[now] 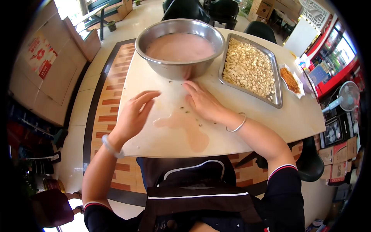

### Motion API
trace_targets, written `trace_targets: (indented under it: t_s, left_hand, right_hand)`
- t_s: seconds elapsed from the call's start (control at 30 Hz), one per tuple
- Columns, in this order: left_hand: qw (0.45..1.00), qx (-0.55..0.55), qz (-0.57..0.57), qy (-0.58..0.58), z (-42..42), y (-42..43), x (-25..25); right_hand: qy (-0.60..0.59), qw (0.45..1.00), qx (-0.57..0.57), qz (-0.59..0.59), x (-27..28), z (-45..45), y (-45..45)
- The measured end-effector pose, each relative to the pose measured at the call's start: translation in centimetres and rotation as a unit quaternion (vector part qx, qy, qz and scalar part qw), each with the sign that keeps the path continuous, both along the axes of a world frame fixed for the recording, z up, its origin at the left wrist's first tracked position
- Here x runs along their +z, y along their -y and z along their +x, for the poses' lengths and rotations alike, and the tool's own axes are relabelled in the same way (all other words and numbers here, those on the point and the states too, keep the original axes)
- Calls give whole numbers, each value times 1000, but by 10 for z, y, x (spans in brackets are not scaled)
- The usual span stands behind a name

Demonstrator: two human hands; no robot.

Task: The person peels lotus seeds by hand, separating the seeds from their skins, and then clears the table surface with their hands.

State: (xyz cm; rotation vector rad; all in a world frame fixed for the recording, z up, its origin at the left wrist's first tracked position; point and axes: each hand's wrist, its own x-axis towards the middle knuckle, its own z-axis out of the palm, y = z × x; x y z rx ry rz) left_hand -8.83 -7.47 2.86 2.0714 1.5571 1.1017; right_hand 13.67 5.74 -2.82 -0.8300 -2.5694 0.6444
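Observation:
A large steel basin (176, 70) stands at the table's far side, holding a cloudy pinkish liquid (179, 47). My right hand (203, 101) is empty, fingers stretched out, with its fingertips close to the basin's base; whether they touch it I cannot tell. Over the left part of the table is my left hand (134, 113), also empty, its fingers extended and apart from the thumb. Between and below the hands, a pinkish puddle (191, 131) spreads on the tabletop (232, 135), with small dark green bits near it. To the right of the basin lies a metal tray (278, 83) of pale, nut-like pieces (247, 65).
A white plate of orange-brown crumbs (290, 80) sits beyond the tray at the table's right edge. Dark chairs (261, 31) stand around the table. On the right are a fan (348, 96) and cardboard boxes (340, 152). Part of another person (54, 208) shows at lower left.

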Motion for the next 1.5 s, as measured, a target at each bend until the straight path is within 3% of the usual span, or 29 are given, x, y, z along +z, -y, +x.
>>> trace_targets:
  t_s: [0.1,0.2,0.3,0.4,0.53,0.63,0.73,0.83,0.87,0.97,1.07,1.17,1.23,1.3,1.4,1.5]
  left_hand:
    - [996,87,-23,5,-33,44,-2]
    - [985,152,-45,61,-48,74,-10]
    - [975,192,-57,99,-49,97,-9]
    - [967,218,-56,116,-55,116,-17]
    - [959,222,-47,167,-61,124,-31]
    - [957,220,-42,186,-57,127,-32]
    - [957,220,-56,183,-54,133,-32]
    - [953,230,-59,189,-55,145,-35]
    - [951,233,-59,193,-54,148,-37]
    - [950,231,-60,199,-58,150,-50]
    - [946,244,-43,208,-47,144,-43]
    - [946,241,-32,215,-41,141,-37]
    - [951,244,-33,189,-42,147,-33]
    - [954,249,-37,161,-47,155,-33]
    - [943,272,-39,189,-57,160,-42]
    - [938,273,-25,210,-56,154,-47]
  right_hand:
    - [39,998,3,45,-2,-11,-6]
    - [-21,996,82,-21,-22,-15,-2]
    - [31,991,68,107,3,-3,18]
    - [84,976,-104,171,4,20,9]
    - [112,975,-189,11,-6,19,-24]
    - [92,989,-114,-33,-5,7,-4]
    - [103,994,28,28,8,14,40]
    - [138,974,-177,4,18,42,22]
    - [106,982,-159,-9,13,53,12]
    - [185,964,-183,51,-3,43,12]
    - [152,984,-91,32,-3,25,14]
    - [-18,998,62,14,11,29,32]
    - [-30,998,-3,48,36,60,26]
    - [49,995,-69,-55,44,101,21]
    - [109,978,-100,-151,49,132,38]
    - [62,984,-91,-142,35,115,38]
